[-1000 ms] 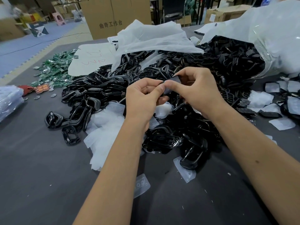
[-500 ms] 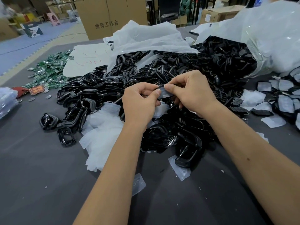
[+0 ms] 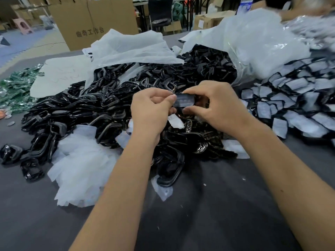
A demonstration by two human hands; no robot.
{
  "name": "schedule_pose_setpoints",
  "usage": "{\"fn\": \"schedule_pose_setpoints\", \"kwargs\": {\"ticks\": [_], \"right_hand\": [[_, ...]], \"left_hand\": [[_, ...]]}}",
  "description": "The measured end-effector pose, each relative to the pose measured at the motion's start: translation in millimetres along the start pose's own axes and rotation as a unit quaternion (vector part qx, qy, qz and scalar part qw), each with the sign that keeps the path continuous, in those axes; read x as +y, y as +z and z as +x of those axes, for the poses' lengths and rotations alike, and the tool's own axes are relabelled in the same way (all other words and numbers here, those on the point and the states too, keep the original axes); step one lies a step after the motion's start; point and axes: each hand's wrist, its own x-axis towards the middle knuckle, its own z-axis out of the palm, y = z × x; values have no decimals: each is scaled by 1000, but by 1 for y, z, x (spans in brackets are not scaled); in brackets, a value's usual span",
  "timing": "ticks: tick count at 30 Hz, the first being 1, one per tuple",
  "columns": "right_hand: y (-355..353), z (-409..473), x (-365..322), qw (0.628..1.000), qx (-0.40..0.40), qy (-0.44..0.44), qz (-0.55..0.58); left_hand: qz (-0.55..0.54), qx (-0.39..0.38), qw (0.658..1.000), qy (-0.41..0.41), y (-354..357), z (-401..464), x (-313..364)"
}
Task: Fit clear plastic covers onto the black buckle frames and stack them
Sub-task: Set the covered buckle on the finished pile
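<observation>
Head view, frame centre: my left hand (image 3: 152, 109) and right hand (image 3: 215, 104) pinch one buckle (image 3: 184, 102), cover uppermost, fingers clamped at its ends to seat the cover squarely. Bare frames (image 3: 101, 107): centre left. Finished stack (image 3: 293, 98): right, within reach.

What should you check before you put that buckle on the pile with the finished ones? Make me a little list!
1. Both hands hold the piece: ok. The left hand and right hand pinch the buckle frame from both sides.
2. Clear cover lies over the frame: ok, a pale sheet shows on its face.
3. Cover snapped in all round: cannot tell, fingers hide the edges.
4. Somewhere to put it: ok, the pile of covered buckles lies to the right.
5. More parts ready: ok, the heap of bare black frames and loose clear covers sit on the table.
</observation>
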Motion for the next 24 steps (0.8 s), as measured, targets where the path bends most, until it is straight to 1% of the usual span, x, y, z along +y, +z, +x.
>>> {"fn": "schedule_pose_setpoints", "kwargs": {"ticks": [2, 5, 8, 9, 11, 14, 17, 20, 22, 24], "right_hand": [[-17, -12, 17, 997, 20, 57, -44], [-40, -31, 44, 982, 66, 139, -109], [-54, -48, 69, 948, 134, 237, -168], [-58, -51, 77, 931, 148, 270, -198], [-63, -56, 87, 901, 147, 320, -255], [-63, -57, 90, 878, 135, 366, -278], [-57, -53, 78, 884, 169, 355, -252], [-44, -43, 54, 925, 191, 271, -186], [-29, -31, 31, 955, 170, 211, -119], [-12, -18, 7, 979, 111, 157, -64]], "left_hand": [[25, -20, 999, 5, 36, 0, 2], [47, -63, 997, 9, 90, -4, 7], [58, -92, 994, 8, 125, -8, 15], [62, -95, 993, 11, 130, -9, 16], [77, -102, 991, 28, 131, -13, 16], [118, -104, 985, 69, 116, -20, 13], [145, -88, 980, 106, 88, -25, 9], [188, -54, 969, 149, 51, -26, 5], [220, -23, 963, 156, 23, -26, 4], [244, 18, 957, 154, -2, -24, 3]]}}
